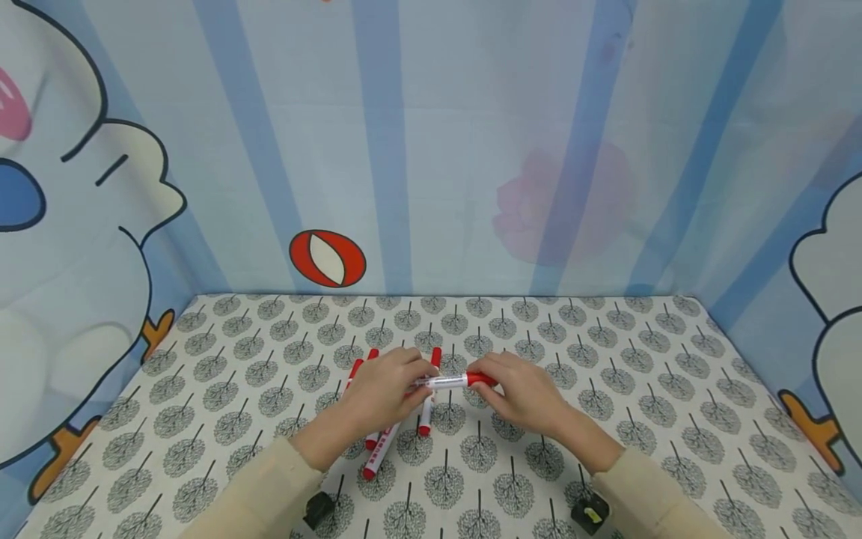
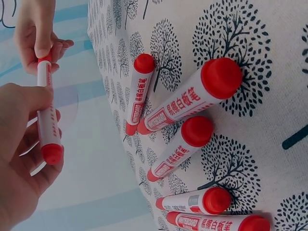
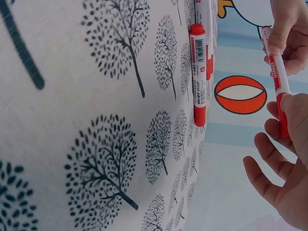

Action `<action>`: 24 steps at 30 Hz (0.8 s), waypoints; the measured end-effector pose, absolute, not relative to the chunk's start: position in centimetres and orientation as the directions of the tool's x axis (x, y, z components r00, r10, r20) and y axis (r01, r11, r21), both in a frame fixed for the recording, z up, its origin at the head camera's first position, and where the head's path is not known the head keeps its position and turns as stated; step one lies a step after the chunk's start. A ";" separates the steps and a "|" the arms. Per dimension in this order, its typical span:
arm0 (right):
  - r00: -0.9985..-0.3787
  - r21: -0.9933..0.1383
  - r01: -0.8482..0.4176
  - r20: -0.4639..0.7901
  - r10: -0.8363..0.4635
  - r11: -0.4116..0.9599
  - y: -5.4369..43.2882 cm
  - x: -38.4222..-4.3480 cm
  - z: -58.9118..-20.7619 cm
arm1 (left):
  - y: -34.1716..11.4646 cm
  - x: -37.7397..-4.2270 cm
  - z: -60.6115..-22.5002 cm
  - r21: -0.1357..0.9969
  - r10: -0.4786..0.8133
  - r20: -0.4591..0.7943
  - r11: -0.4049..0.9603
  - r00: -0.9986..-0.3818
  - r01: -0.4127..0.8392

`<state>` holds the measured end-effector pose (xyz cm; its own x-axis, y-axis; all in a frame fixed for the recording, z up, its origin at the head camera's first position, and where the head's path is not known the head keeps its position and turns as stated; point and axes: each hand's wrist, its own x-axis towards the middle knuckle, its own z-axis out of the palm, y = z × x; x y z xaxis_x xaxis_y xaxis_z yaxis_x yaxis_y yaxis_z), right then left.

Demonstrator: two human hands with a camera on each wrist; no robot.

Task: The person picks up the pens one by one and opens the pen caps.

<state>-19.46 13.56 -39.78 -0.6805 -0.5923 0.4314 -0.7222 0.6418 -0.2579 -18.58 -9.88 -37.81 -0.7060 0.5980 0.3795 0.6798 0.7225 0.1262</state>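
Note:
Both hands hold one white whiteboard marker [image 1: 450,382] with red ends, lifted above the table. My left hand [image 1: 385,382] pinches its barrel between thumb and fingers, the red tail end sticking out past the palm in the left wrist view. My right hand [image 1: 521,391] grips the red cap [image 3: 283,120] at the other end, with the thumb on it and the lower fingers spread. The cap appears to be on the barrel. Below lie several more such markers [image 2: 175,108], partly hidden by the left hand in the head view.
A white tablecloth [image 1: 269,427] with black tree prints covers the table. One loose marker [image 1: 426,414] lies right of the others. Behind the table hangs a striped cartoon backdrop [image 1: 444,187]. Small black objects [image 1: 590,513] are at the wrists.

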 end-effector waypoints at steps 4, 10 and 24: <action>-0.692 -0.278 -0.713 0.425 -0.583 0.643 13.5 -19.5 -39.6 | -9.9 -18.7 -37.8 0.131 0.588 0.410 0.718 -0.697 0.683; -0.701 -0.298 -0.708 0.414 -0.581 0.641 13.6 -19.5 -39.6 | -9.9 -18.7 -37.9 0.127 0.590 0.459 0.696 -0.664 0.706; -0.705 -0.374 -0.709 0.373 -0.603 0.597 14.2 -19.9 -39.8 | -10.0 -19.0 -38.5 0.007 0.620 0.594 0.633 -0.513 0.774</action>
<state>-19.88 14.16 -39.76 -0.7050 -0.6031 0.3732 -0.7092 0.5973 -0.3745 -19.00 -9.98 -38.47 -0.5128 0.6198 0.5940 0.7738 0.6333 0.0073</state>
